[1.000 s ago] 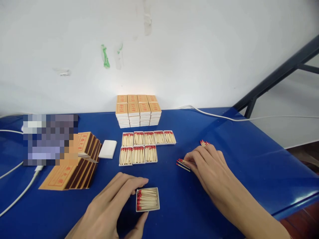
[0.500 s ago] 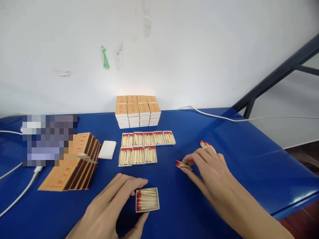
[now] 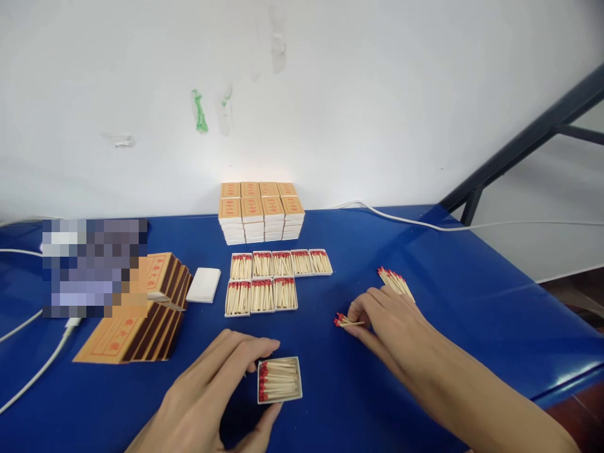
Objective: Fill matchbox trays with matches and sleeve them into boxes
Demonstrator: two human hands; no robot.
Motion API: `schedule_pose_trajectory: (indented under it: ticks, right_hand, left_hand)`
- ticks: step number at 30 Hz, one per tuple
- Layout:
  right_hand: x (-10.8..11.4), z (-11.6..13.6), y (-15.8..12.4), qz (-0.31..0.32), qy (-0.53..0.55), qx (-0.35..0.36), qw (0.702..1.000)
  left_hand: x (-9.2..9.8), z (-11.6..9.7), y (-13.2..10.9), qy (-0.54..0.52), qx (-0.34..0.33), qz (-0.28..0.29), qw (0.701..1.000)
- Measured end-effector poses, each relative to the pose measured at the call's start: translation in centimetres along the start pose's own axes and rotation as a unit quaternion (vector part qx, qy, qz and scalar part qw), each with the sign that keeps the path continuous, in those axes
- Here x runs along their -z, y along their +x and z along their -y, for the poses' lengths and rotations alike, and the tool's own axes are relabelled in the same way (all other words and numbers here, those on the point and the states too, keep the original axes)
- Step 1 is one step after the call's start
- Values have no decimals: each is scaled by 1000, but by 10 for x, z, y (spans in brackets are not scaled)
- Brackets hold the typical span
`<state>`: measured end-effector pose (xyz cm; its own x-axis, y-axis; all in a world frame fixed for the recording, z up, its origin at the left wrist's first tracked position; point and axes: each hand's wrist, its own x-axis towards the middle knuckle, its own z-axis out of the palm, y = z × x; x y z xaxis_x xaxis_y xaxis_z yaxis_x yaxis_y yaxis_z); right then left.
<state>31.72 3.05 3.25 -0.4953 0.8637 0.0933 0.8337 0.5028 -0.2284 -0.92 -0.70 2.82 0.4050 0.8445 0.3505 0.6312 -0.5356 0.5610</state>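
My left hand [image 3: 221, 390] grips a white matchbox tray [image 3: 279, 401] by its sides, near the front of the blue table. Red-headed matches [image 3: 282, 379] lie sideways in that tray, heads to the left. Between thumb and fingers, my right hand [image 3: 389, 327] pinches a small bunch of matches [image 3: 348, 321], red heads pointing left. Just beyond the right hand, a loose pile of matches [image 3: 395, 282] lies on the table. Ahead of both hands stand two rows of filled matchbox trays [image 3: 262, 296], their match heads facing the wall.
Stacked closed matchboxes [image 3: 261, 211] stand against the wall. Orange matchbox sleeves [image 3: 127, 330] lie in stacks at left, beside a white tray turned face down [image 3: 203, 285]. A blurred-out object [image 3: 94, 264] and a white cable [image 3: 42, 377] are at far left. Another cable [image 3: 401, 218] runs along the back right.
My right hand has drawn slightly nearer to me with its bunch of matches, uncovering more of the loose pile. My left hand and its tray have stayed in place.
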Motion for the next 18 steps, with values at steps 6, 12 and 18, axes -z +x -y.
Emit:
schedule_pose_trajectory:
  ticks: [6, 12, 18]
  right_hand:
    - [2, 11, -1, -14, 6, -14, 1000]
    - [5, 8, 2, 22, 78, -63, 995]
    - [2, 13, 0, 1, 52, -80, 995]
  left_hand:
    - [1, -1, -1, -2, 0, 4, 1000]
    - [2, -1, -1, 3, 4, 9, 1000]
    - [1, 0, 0, 1, 0, 9, 1000]
